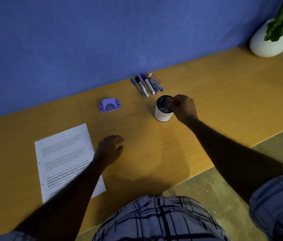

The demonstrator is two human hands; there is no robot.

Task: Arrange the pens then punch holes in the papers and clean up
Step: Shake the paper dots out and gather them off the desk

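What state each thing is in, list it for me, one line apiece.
pen cup: upright, no pens in it, right hand grips its rim.
pens: lying side by side on the desk, outside the cup.
hole punch: on the desk, untouched.
papers: flat, partly under the left forearm.
left hand: loosely curled, holding nothing.
plant pot: upright.

Lilac punch point(109, 105), wht cup point(162, 115), plaid shirt point(159, 221), pens point(145, 86) prob. mostly blue.
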